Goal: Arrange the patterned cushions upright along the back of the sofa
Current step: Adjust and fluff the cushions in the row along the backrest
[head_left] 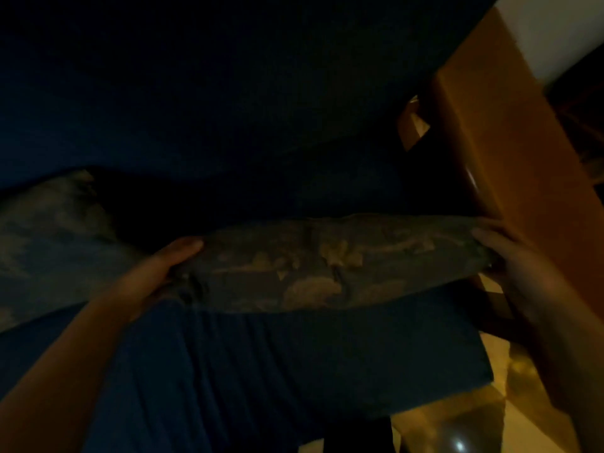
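The room is dim. I hold a grey patterned cushion (327,266) level over the blue sofa seat (261,361), seen edge-on. My left hand (163,259) grips its left end, thumb on top. Its right end is gripped by my right hand (510,256), close to the wooden armrest. A second patterned cushion (49,230) leans at the far left against the dark blue sofa back (228,93).
A broad wooden armrest (510,142) runs along the sofa's right side. Below it, glossy yellowish floor tiles (457,413) show at the bottom right. A pale wall (555,27) stands at the top right.
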